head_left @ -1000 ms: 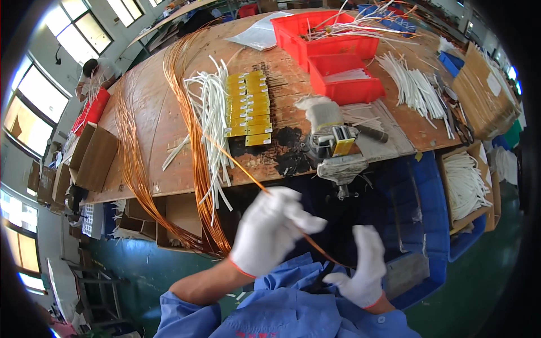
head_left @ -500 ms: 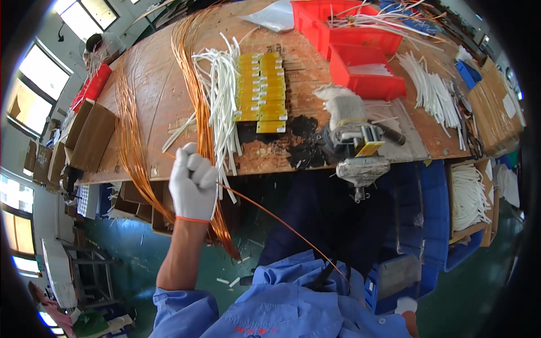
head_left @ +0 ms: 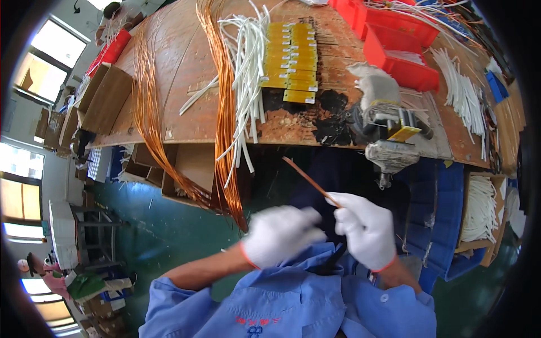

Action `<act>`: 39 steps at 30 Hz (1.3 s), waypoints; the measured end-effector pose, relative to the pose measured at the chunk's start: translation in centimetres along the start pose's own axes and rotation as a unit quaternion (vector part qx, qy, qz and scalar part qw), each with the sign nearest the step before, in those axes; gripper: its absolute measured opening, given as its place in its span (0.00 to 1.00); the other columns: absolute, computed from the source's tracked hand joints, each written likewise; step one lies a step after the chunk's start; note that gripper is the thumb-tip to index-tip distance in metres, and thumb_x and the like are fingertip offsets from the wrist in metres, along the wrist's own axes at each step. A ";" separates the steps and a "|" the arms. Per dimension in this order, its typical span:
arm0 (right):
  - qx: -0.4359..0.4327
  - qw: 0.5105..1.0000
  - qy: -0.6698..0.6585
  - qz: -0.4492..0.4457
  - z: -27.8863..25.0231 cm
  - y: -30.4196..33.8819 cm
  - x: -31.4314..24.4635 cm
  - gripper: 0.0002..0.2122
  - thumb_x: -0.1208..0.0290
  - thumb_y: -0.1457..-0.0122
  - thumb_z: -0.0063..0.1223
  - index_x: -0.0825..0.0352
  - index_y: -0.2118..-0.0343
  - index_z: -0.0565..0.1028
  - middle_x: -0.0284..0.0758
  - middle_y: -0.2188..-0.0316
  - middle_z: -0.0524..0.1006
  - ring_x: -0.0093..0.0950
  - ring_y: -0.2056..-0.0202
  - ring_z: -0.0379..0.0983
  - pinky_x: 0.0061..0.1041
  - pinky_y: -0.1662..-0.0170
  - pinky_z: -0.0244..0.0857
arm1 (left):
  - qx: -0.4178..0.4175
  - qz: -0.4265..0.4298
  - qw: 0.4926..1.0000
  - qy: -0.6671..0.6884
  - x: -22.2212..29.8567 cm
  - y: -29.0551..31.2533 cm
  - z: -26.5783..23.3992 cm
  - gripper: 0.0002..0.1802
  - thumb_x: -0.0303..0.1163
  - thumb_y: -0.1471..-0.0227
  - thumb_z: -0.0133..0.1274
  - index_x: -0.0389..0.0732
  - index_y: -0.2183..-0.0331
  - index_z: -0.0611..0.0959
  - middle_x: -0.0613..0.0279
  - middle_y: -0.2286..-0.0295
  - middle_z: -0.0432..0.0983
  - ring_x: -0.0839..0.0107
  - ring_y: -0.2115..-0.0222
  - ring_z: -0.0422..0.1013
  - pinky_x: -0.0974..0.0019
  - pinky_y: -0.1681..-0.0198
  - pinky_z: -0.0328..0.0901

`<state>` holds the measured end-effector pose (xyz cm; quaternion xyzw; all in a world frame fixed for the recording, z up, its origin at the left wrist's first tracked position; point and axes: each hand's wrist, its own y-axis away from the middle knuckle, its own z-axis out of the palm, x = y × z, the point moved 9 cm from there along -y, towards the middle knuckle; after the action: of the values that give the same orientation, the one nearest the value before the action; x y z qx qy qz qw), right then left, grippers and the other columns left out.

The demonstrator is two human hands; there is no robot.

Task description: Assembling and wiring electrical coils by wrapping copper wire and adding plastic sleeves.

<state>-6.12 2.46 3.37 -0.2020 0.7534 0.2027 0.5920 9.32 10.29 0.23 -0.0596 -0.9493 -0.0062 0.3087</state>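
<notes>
Near table (head_left: 186, 115): slim coppery wire (head_left: 307, 179), right fingers (head_left: 346, 219) gripping it; left fingers (head_left: 307, 216) blurred, can't tell.

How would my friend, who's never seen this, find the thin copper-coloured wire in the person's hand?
Find the big brown wooden table and look below its near edge. There a white-gloved right hand grips a thin copper-coloured wire slanting up to the left. Unlike the two long copper-coloured wire bundles drooping over that edge, it sticks out alone.
</notes>
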 end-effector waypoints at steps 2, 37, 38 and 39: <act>-0.012 0.998 0.063 0.013 -2.7 0.8 0.5 0.13 0.77 0.27 0.58 0.70 0.43 0.85 0.33 0.69 0.86 0.16 0.74 0.77 0.20 0.67 0.74 | 0.203 0.042 0.968 -0.141 -3.0 0.5 -8.6 0.14 0.44 0.45 0.71 0.45 0.63 0.88 0.58 0.66 0.82 0.54 0.66 0.80 0.52 0.64 0.74; -0.039 0.970 0.172 -0.167 -8.0 5.1 -1.6 0.15 0.74 0.40 0.71 0.62 0.50 0.86 0.37 0.69 0.84 0.37 0.71 0.83 0.33 0.65 0.78 | -0.124 0.183 0.974 0.054 10.1 -5.4 -2.0 0.10 0.25 0.46 0.69 0.42 0.60 0.90 0.59 0.72 0.79 0.58 0.73 0.78 0.59 0.72 0.73; -0.022 0.965 0.197 -0.173 -7.4 5.2 -2.3 0.13 0.71 0.39 0.71 0.61 0.52 0.85 0.35 0.72 0.80 0.37 0.73 0.81 0.35 0.69 0.76 | -0.149 0.214 0.965 0.020 10.8 -5.3 -1.1 0.10 0.26 0.47 0.69 0.42 0.60 0.89 0.60 0.72 0.79 0.59 0.73 0.79 0.58 0.72 0.73; -0.027 0.948 0.252 -0.193 -6.7 5.7 -2.5 0.12 0.71 0.39 0.71 0.61 0.53 0.85 0.34 0.73 0.78 0.37 0.74 0.80 0.35 0.70 0.75 | -0.145 0.222 0.964 0.013 11.1 -5.3 -0.9 0.09 0.27 0.48 0.68 0.42 0.62 0.89 0.60 0.71 0.79 0.58 0.72 0.78 0.58 0.72 0.72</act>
<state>-14.16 3.72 7.62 -0.4045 0.8184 0.0475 0.4053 0.29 6.24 7.62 -0.3130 -0.8970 -0.0754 0.3030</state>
